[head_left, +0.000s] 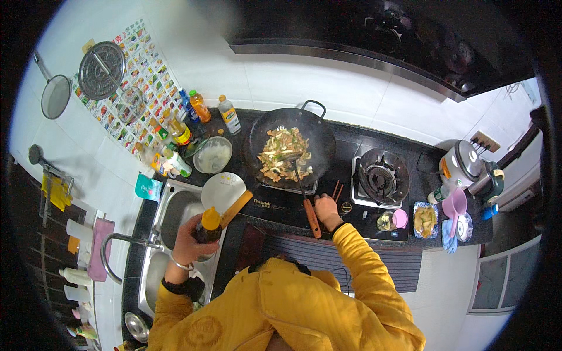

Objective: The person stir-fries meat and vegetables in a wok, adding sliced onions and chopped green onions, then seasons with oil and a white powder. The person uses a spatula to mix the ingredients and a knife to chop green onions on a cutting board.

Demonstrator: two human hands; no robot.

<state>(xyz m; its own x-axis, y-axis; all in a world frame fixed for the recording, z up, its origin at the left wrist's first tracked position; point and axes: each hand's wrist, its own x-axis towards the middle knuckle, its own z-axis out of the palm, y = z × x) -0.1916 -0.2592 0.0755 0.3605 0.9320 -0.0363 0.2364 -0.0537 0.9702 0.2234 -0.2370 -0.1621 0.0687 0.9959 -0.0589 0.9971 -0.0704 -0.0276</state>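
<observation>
My left hand point(189, 241) grips a dark bottle with a yellow cap point(211, 218) above the edge of the steel sink. My right hand point(327, 210) rests low at the front of the black gas cooktop point(281, 208), fingers curled; whatever lies under them is hidden. Just left of it is the wooden handle of a spatula point(311, 219), whose blade sits in the food. Sliced meat and vegetables point(283, 153) lie in a large black wok point(322, 136) on the left burner. The wok's wooden handle point(237, 208) points towards my left hand.
White plate point(224, 188) and whitish bowl point(213, 154) sit left of the wok, near several seasoning bottles point(178, 131). Chopsticks point(337, 191) lie beside my right hand. Rightwards are a bare burner point(381, 177), a dish of food point(425, 221) and a rice cooker point(461, 162). A range hood point(351, 57) hangs above.
</observation>
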